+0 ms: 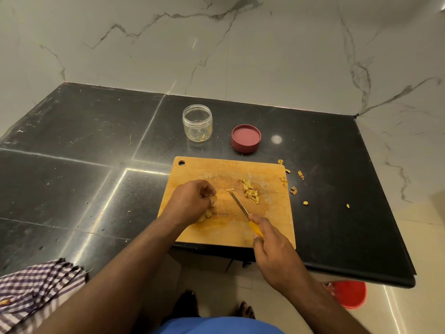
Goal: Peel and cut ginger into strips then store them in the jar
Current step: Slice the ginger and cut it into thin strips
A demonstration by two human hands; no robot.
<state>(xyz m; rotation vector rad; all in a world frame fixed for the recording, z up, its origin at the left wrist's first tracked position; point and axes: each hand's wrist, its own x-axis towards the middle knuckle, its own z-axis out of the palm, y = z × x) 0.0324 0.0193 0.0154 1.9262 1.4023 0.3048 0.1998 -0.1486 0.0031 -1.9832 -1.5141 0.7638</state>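
1. The left hand (192, 201) rests on the rectangular wooden cutting board (228, 227), fingers curled round a pale yellow piece of peeled ginger (213, 198); more ginger pieces (205, 216) lie under the palm.
2. The right hand (274, 254) grips the yellow-handled knife (243, 210), blade tip pointing toward the left fingers.
3. A small pile of cut ginger strips (250, 192) lies on the board, right of the blade.
4. The clear plastic jar (197, 122) stands open on the black stone counter (84, 153), behind the board; a few strips appear to lie at its bottom. Its red round lid (246, 138) lies beside it, inner side up.
5. Ginger peel scraps (292, 189) lie off the board's right edge.
6. Risk: the blade is near the left fingertips; a slip on the small piece would likely cut them.
7. Risk: the board overhangs the counter edge; downward pressure there could tip it.
8. No readable writing or brand is visible.
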